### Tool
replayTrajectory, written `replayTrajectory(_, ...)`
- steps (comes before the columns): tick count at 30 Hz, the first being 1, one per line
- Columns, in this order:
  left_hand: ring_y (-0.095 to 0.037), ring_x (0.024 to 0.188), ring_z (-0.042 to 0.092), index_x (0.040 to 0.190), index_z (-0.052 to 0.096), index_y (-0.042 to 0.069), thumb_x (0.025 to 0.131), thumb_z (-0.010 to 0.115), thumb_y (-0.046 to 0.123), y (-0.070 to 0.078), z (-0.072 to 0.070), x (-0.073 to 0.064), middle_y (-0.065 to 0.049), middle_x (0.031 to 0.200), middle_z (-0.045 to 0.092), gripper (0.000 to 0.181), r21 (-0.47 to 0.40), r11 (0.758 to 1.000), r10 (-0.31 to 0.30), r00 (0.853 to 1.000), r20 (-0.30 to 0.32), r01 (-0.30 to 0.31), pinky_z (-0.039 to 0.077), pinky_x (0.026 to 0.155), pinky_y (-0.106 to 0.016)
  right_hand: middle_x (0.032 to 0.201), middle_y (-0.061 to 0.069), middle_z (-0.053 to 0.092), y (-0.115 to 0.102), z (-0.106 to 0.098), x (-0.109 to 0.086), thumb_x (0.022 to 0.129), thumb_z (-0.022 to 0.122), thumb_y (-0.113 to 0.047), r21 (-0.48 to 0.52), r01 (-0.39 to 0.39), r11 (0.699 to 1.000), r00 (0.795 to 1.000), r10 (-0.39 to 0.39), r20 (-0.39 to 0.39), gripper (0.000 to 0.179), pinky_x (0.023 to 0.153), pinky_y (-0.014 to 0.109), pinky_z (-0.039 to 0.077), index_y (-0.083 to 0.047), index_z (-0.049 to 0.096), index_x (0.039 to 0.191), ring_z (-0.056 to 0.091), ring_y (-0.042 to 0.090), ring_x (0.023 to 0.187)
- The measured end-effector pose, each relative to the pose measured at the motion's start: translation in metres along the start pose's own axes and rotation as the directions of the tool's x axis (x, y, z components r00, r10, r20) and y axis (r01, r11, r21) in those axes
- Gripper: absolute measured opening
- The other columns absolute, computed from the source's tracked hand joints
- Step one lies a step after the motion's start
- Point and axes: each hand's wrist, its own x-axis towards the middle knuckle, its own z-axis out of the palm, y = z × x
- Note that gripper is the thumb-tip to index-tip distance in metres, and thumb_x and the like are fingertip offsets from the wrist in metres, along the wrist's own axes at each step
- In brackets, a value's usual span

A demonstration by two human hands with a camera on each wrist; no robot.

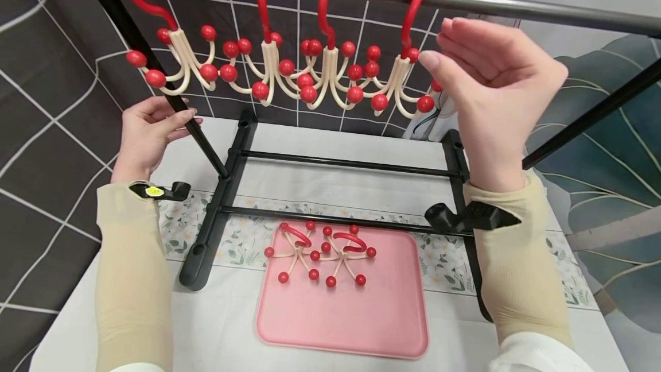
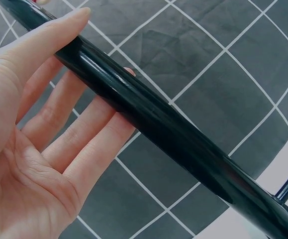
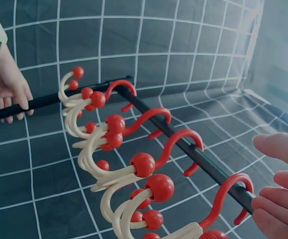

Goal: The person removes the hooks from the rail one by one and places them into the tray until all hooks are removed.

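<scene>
My left hand (image 1: pixel 142 136) holds the black upright pole (image 2: pixel 134 99) of a rack, thumb on one side and fingers on the other. My right hand (image 1: pixel 508 85) is raised beside the rightmost hanging hook (image 1: pixel 400 76), a cream multi-armed piece with red ball tips and a red curved top. Its fingers are loosely bent, the thumb stands apart, and nothing is held. Several such hooks hang in a row from the rack's top rail (image 1: pixel 480 3). In the right wrist view, the fingers (image 3: pixel 278 204) appear close to the rail; whether they touch it I cannot tell.
On the white table lies a pink tray (image 1: pixel 372 320), with two more ball-tipped hooks (image 1: pixel 343 254) at its back left. The rack's black feet (image 1: pixel 206 245) and lower crossbars (image 1: pixel 351 164) stand behind it. A dark gridded cloth (image 1: pixel 46 102) covers the back and left.
</scene>
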Motion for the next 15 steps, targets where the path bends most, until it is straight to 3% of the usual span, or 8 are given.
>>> replayTrajectory(5,-0.019,0.081,0.076,0.114,0.071,-0.007,0.085,0.079,-0.006,0.000,0.000,0.001,-0.010,0.094,0.074,0.031,-0.004,1.000,0.002,1.000,0.006,-0.002,0.060,0.074,-0.027,0.100,0.021,0.074,0.005,0.009,0.007,0.074,0.088,0.005,-0.075,-0.021,0.997,1.000,0.022,0.011,0.027,0.090,0.035,0.057,0.003,0.079,0.099,0.074,0.027,0.093)
replayTrajectory(15,-0.020,0.082,0.075,0.114,0.072,-0.005,0.085,0.080,-0.004,-0.001,-0.001,0.000,-0.009,0.093,0.075,0.030,0.033,0.999,0.015,1.000,0.011,-0.015,0.060,0.074,-0.025,0.099,0.011,0.077,0.017,0.022,0.009,0.078,0.089,-0.003,-0.145,0.023,0.989,0.997,-0.011,0.082,0.024,0.088,0.035,0.058,-0.002,0.080,0.101,0.074,0.025,0.093)
